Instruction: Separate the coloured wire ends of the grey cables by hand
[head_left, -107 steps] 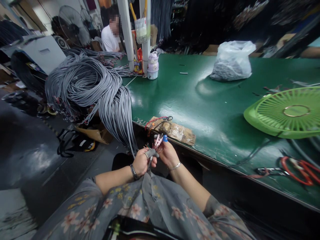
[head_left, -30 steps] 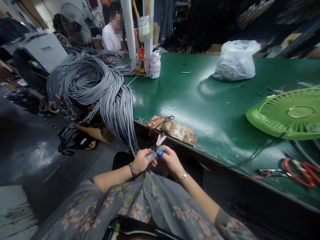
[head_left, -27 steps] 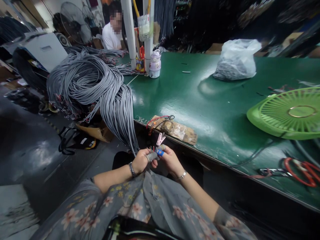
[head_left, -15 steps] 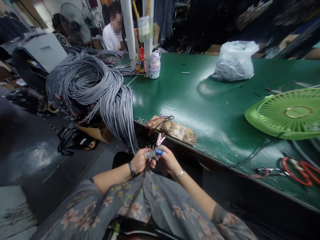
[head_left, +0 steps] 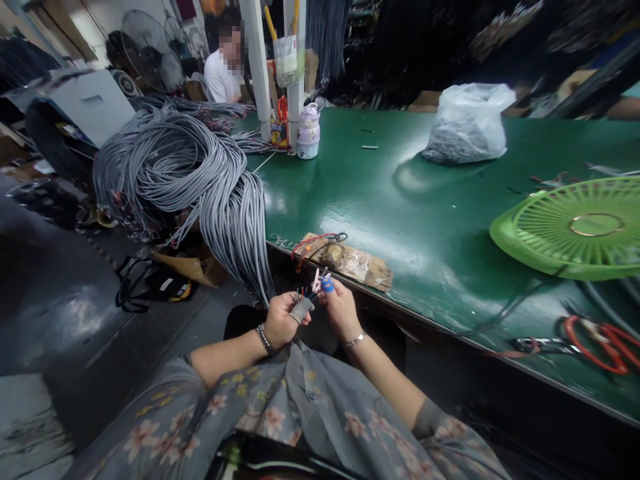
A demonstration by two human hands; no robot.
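Note:
My left hand [head_left: 281,321] is closed around the end of a grey cable [head_left: 260,280] just below the table's near edge, with its thumb in a grey finger cover. Short coloured wires [head_left: 301,292] stick up from that fist. My right hand [head_left: 341,308] is closed beside it, pinching at those wire tips, with a blue cover [head_left: 327,285] on one fingertip. A small pink clip-like tool [head_left: 316,280] shows between the two hands; I cannot tell which hand holds it.
A thick bundle of grey cables [head_left: 190,173] drapes off the left end of the green table [head_left: 400,200]. A worn cardboard pad [head_left: 350,260] lies at the near edge. A green fan grille [head_left: 575,227], red-handled cutters [head_left: 590,337], a plastic bag [head_left: 465,123] and a person in white [head_left: 223,70] are farther off.
Both hands have risen slightly toward the table edge. The right hand's blue-tipped finger has moved from low beside the left thumb up to the wire tips.

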